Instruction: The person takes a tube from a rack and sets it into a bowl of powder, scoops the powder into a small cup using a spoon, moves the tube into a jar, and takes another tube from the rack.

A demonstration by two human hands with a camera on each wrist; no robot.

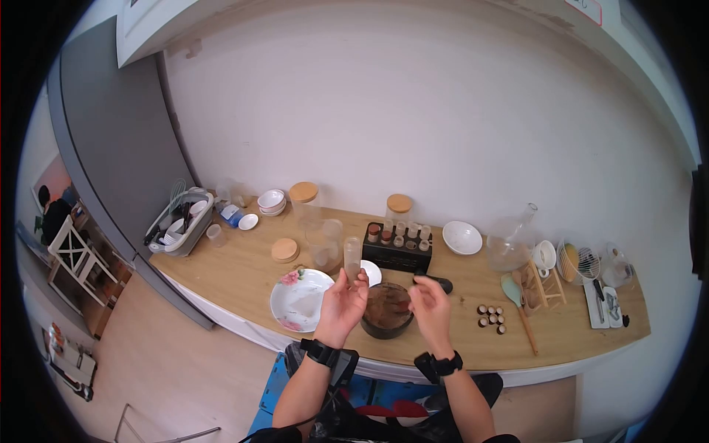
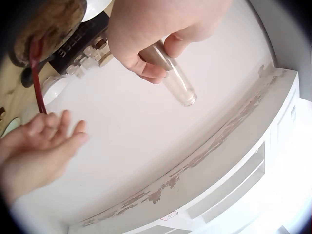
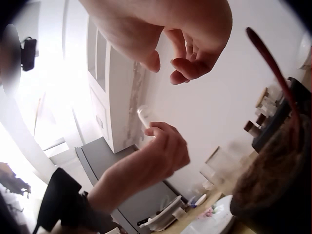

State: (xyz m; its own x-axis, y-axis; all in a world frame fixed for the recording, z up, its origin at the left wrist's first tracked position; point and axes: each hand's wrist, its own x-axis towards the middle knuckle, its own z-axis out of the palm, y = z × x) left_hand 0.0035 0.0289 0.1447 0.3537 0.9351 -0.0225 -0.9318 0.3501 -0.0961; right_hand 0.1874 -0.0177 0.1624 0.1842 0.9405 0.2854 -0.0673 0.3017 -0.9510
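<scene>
Upright in my left hand (image 1: 345, 306) is a clear glass tube (image 1: 352, 255), gripped round its lower part. In the left wrist view its rounded end (image 2: 187, 97) looks clear, while the part between the fingers looks brownish. My right hand (image 1: 430, 306) holds nothing. Its fingers (image 3: 195, 68) are loosely bent above the right side of a dark pot (image 1: 384, 336) of brown powder (image 1: 385, 303). A red handle (image 3: 273, 66) sticks up out of the powder, apart from the right hand in the right wrist view.
Behind the pot a black rack (image 1: 399, 256) holds several small tubes. A flowered plate (image 1: 284, 299) lies left of the pot. Several small caps (image 1: 491, 319) and a spatula (image 1: 526, 325) lie to the right. Glass jars (image 1: 325, 247) stand behind the plate.
</scene>
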